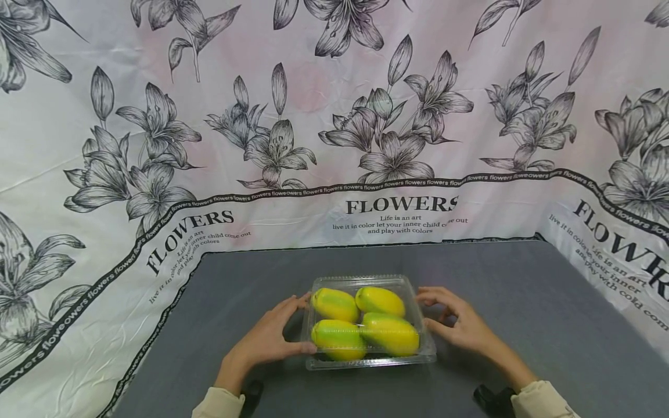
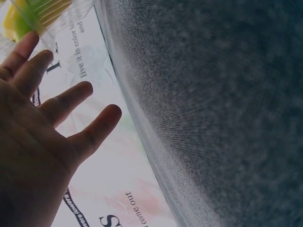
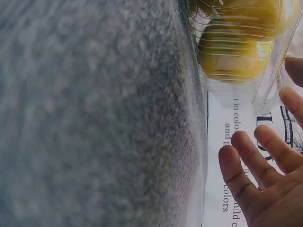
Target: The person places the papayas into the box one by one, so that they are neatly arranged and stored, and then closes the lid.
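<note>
A clear plastic box [image 1: 371, 364] sits on the grey table with several yellow-green mangoes [image 1: 389, 334] inside, seen through its ridged walls. On its left side is my left hand [image 1: 266, 338], thumb and forefinger spread, their tips at the box's edge. My right hand [image 1: 460, 325] is at the opposite side, its thumb and fingertips close to the wall; whether they touch cannot be told. Both wrist views show spread fingers, on the left hand [image 2: 42, 127] and on the right hand [image 3: 270, 175], beside the ribbed box wall [image 3: 236, 87].
The grey tabletop [image 1: 251, 278] extends around the box. Behind it and along both sides hangs a white cloth [image 1: 292, 223] printed with flowers and lettering. A dark strap [image 1: 493, 400] shows near the right sleeve.
</note>
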`<move>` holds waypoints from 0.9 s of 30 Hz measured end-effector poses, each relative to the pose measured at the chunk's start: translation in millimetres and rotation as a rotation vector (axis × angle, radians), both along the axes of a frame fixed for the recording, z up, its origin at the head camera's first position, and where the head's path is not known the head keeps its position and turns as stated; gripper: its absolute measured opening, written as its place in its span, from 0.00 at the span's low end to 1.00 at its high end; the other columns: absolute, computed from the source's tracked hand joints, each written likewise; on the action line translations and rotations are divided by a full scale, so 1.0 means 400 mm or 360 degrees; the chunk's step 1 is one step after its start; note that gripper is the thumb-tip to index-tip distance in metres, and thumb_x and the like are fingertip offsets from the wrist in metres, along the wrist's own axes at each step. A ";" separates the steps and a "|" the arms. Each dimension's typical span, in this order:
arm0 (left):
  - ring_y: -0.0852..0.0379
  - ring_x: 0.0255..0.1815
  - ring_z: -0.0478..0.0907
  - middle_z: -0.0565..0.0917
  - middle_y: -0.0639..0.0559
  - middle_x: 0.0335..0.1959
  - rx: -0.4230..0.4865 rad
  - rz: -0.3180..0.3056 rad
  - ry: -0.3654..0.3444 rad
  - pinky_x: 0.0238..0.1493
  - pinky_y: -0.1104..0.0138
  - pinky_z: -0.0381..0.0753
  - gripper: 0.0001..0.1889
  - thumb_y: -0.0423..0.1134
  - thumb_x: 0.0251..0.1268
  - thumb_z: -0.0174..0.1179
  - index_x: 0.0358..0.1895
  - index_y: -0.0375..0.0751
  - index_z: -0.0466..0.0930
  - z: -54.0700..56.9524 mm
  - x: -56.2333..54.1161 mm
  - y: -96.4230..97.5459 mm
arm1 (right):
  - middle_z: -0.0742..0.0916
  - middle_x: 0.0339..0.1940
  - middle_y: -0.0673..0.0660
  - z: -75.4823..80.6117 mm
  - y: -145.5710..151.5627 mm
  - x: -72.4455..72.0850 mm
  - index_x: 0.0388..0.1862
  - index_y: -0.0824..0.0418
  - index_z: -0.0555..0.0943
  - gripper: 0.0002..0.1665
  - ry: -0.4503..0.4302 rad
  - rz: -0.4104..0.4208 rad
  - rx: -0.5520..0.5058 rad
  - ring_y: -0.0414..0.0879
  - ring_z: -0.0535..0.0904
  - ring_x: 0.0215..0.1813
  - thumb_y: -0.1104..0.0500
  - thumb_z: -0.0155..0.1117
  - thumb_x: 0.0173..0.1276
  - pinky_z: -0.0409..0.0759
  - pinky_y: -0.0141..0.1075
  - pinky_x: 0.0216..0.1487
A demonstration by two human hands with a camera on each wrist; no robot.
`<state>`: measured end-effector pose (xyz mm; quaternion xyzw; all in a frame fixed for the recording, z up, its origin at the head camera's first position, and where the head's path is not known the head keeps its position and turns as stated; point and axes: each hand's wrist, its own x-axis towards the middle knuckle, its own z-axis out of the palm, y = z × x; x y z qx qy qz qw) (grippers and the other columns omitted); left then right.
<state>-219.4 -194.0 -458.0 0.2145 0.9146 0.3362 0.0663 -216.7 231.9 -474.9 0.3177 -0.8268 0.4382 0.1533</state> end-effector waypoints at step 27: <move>0.40 0.85 0.47 0.50 0.56 0.85 0.0164 -0.0151 -0.0178 0.73 0.29 0.57 0.42 0.56 0.59 0.72 0.76 0.65 0.62 0.057 0.017 -0.022 | 0.83 0.65 0.59 0.020 0.019 0.018 0.69 0.54 0.77 0.21 -0.0387 0.0019 0.0111 0.37 0.81 0.57 0.62 0.51 0.81 0.82 0.33 0.50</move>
